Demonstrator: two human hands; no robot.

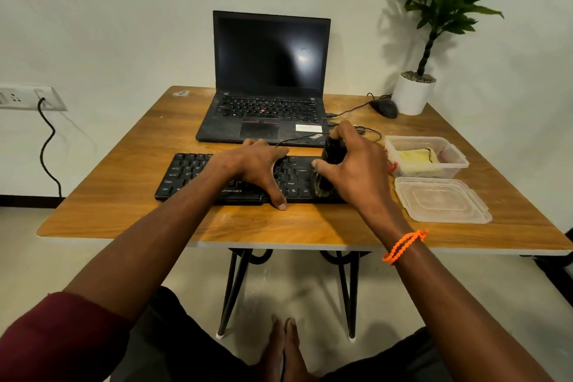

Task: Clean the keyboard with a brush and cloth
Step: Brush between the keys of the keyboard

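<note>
Here one black keyboard [217, 178] lies flat on the wooden table [124, 201], long axis left to right, just before one open laptop [266, 96]. The left hand [254, 167] spreads across its keys, fingers straight. The right hand [350, 164] grips one dark brush [331, 161], bristles down on the keyboard's right end. Beside it stand one clear container [455, 161] holding a yellow cloth [415, 158], and one lid [443, 201].

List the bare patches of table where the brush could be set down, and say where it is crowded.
Free: the table left of the keyboard and laptop, and the front strip between keyboard and table edge. Crowded: the right side, with the tub, lid, mouse and plant pot; cables cross beside the laptop.
</note>
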